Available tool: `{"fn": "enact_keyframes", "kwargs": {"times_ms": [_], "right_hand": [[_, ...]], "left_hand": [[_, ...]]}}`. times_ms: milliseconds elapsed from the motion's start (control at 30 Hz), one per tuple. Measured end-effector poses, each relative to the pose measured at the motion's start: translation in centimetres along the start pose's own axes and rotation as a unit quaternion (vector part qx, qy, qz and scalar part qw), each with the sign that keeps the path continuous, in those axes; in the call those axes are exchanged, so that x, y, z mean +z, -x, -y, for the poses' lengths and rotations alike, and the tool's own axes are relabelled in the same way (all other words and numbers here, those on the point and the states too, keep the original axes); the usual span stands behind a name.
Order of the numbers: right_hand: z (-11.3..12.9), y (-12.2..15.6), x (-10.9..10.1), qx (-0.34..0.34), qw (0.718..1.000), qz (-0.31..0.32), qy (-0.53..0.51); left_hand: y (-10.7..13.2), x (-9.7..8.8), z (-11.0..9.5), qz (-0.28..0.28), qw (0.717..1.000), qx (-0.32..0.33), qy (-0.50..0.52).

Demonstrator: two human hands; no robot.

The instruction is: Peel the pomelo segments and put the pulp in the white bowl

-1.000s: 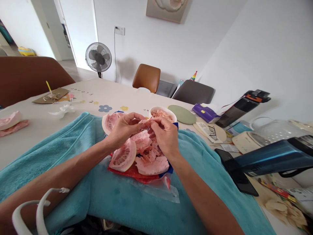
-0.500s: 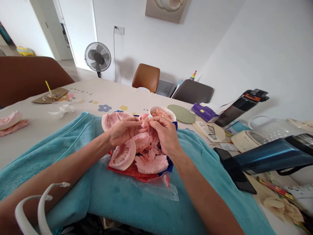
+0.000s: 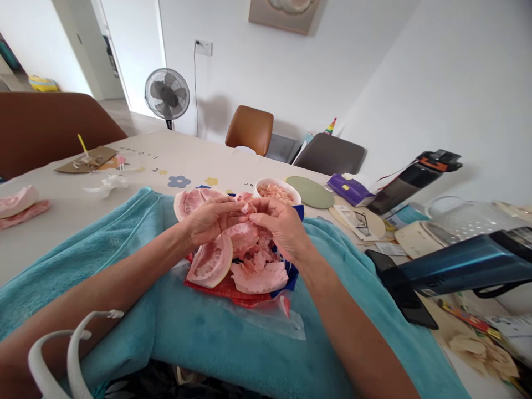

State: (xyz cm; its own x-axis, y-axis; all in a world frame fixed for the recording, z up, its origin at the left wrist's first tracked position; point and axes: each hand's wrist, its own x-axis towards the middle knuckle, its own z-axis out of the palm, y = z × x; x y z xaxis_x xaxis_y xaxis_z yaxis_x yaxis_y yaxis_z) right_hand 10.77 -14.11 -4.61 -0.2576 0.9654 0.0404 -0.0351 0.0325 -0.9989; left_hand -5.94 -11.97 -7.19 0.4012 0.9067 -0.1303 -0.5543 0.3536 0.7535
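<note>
Between my two hands is a small piece of pink pomelo flesh [image 3: 247,208], partly covered by the fingers. My left hand [image 3: 213,220] pinches it from the left, and my right hand [image 3: 281,227] grips it from the right with bent fingers. Below them, thick pomelo peel [image 3: 210,261] and torn pink membranes [image 3: 260,256] lie on a red and blue plastic bag [image 3: 226,289]. Just behind my right hand stands a white bowl [image 3: 296,195] holding loose pink pulp. Another peel piece [image 3: 195,200] sits beyond my left hand.
A teal blanket [image 3: 199,343] lies under the bag. To the right are a green oval mat [image 3: 310,192], a purple pack [image 3: 349,189], glasses [image 3: 361,220], a phone [image 3: 401,293] and a blue bottle [image 3: 465,260]. More peel [image 3: 19,204] and crumpled tissue [image 3: 107,186] lie left.
My right hand has turned slightly, its fingers now closer over the pomelo piece. My left hand keeps nearly the same place. The view has shifted a little.
</note>
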Motion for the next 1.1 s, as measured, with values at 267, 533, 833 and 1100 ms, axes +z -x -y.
{"fn": "enact_keyframes", "kwargs": {"times_ms": [267,533,833,1100], "right_hand": [[-0.6,0.0,0.1,-0.074,0.985,-0.036,0.151],[-0.6,0.5,1.0,-0.165,0.928,-0.122,0.311],[-1.3,0.0,0.7,-0.13,0.963,-0.085,0.222],[-1.2,0.1,0.8,-0.102,0.965,-0.107,0.215]], "left_hand": [[0.2,0.2,0.2,0.006,0.999,0.02,-0.028],[0.4,0.7,0.8,-0.014,0.994,0.088,-0.061],[0.2,0.5,0.8,-0.013,0.994,0.092,-0.059],[0.4,0.6,1.0,-0.022,0.988,0.122,-0.094]]}}
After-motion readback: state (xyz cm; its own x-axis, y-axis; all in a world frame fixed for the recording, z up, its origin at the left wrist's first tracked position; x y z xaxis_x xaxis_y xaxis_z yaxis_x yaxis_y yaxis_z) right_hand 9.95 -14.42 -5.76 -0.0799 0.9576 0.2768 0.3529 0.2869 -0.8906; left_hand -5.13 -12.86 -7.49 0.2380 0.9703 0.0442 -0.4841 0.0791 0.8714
